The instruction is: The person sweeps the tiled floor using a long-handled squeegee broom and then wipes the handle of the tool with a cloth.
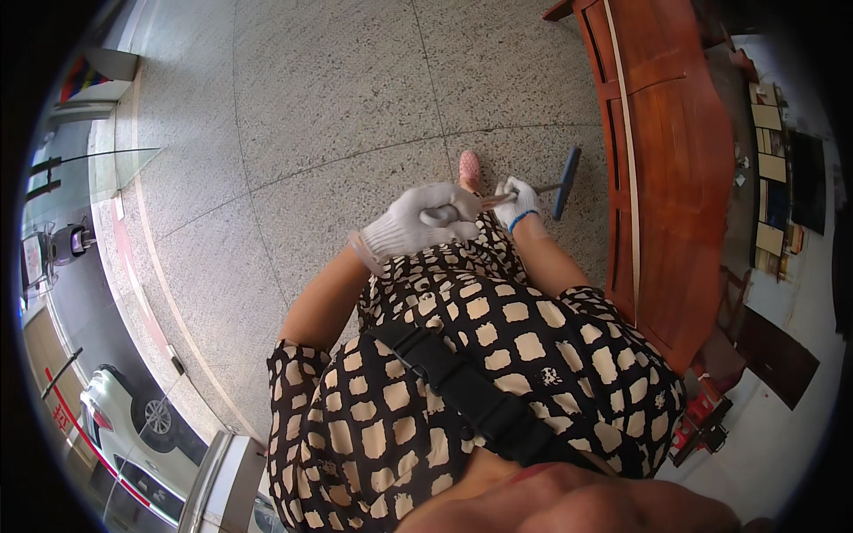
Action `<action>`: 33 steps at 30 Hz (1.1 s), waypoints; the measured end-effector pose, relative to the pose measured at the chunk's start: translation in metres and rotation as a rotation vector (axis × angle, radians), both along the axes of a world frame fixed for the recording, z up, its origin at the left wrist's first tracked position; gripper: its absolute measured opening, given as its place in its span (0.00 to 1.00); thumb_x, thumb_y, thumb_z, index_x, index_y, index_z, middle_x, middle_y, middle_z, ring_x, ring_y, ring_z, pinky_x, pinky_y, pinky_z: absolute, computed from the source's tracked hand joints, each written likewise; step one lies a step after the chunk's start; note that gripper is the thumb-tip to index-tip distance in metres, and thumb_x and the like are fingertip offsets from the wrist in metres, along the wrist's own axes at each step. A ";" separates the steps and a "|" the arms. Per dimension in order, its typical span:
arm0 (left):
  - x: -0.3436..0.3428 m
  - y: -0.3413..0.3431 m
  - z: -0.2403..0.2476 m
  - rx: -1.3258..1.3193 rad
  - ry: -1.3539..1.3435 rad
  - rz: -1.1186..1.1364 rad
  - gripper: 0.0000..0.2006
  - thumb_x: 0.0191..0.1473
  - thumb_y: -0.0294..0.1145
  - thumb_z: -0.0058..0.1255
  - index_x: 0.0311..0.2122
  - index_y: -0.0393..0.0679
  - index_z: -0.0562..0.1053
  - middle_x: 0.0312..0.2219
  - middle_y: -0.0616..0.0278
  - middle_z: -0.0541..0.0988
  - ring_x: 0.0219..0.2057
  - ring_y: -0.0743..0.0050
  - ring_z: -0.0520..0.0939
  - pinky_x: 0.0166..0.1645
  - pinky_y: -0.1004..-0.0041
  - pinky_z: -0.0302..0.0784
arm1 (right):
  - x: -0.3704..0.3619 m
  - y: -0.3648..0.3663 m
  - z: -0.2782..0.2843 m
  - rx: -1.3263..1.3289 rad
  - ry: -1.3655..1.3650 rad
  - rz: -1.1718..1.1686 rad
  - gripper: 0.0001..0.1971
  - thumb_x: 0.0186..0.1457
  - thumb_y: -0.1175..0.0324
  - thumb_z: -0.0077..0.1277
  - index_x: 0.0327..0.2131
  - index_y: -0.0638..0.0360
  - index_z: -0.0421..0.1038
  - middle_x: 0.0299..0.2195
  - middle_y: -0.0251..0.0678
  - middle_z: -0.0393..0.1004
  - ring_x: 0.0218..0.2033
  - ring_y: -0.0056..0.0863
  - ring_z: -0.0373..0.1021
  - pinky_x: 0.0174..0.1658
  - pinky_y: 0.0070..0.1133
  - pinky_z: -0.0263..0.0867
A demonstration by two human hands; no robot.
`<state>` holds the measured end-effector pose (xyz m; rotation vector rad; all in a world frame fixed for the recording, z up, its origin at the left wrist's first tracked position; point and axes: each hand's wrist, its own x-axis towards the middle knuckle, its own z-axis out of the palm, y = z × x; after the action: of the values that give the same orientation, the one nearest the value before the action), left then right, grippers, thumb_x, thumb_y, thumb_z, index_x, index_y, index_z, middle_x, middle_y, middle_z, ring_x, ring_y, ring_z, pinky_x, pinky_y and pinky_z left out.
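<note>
My left hand (422, 218), in a white knit glove, is closed around the near end of a handle in front of my body. My right hand (517, 204), in a white glove with a blue cuff edge, grips the same handle farther along. Beyond the right hand a thin rod runs to a narrow blue crossbar (566, 184), giving the tool the T shape of a squeegee. It is held above the floor, its crossbar out to the right. Fingers hide parts of the handle.
Speckled stone floor (338, 98) with dark joint lines spreads ahead. A long reddish-brown wooden bench or cabinet (671, 178) stands close on the right. To the left are glass doors or panes (124, 169), with a white car (133, 435) outside. My pink shoe (469, 167) shows below the hands.
</note>
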<state>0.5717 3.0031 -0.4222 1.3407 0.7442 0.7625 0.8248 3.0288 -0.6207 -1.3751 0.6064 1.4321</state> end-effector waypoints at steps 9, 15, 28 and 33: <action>0.165 0.146 -0.064 -0.386 0.051 -0.303 0.13 0.50 0.28 0.60 0.42 0.41 0.75 0.23 0.78 0.70 0.31 0.88 0.71 0.44 0.81 0.69 | 0.184 0.028 -0.077 -0.218 -0.116 -0.365 0.07 0.62 0.80 0.30 0.39 0.59 0.58 0.16 0.32 0.57 0.16 0.21 0.50 0.43 0.23 0.69; 0.210 0.256 -0.070 -0.409 0.230 -0.020 0.11 0.50 0.30 0.59 0.39 0.42 0.74 0.36 0.68 0.79 0.37 0.80 0.77 0.48 0.77 0.74 | 0.180 0.179 -0.048 -0.375 0.042 -0.581 0.10 0.56 0.79 0.40 0.22 0.58 0.57 0.21 0.32 0.60 0.17 0.22 0.55 0.19 0.20 0.56; 0.135 0.252 -0.065 -0.734 -0.170 0.920 0.12 0.52 0.24 0.56 0.43 0.39 0.71 0.39 0.67 0.75 0.35 0.85 0.73 0.45 0.82 0.70 | 0.065 0.375 -0.093 -0.055 0.015 0.426 0.14 0.62 0.70 0.39 0.22 0.59 0.55 0.15 0.32 0.58 0.22 0.26 0.62 0.54 0.30 0.67; 0.112 0.184 -0.055 -0.663 -0.190 1.241 0.13 0.53 0.24 0.55 0.44 0.38 0.70 0.51 0.56 0.72 0.43 0.78 0.75 0.49 0.79 0.72 | -0.029 0.367 -0.102 0.010 0.030 0.835 0.11 0.60 0.65 0.45 0.25 0.55 0.60 0.16 0.33 0.61 0.18 0.29 0.61 0.42 0.30 0.72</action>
<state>0.6834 3.1866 -0.4777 0.0788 1.5167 1.3949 0.7956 3.3954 -0.7227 -1.6918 0.0088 2.0960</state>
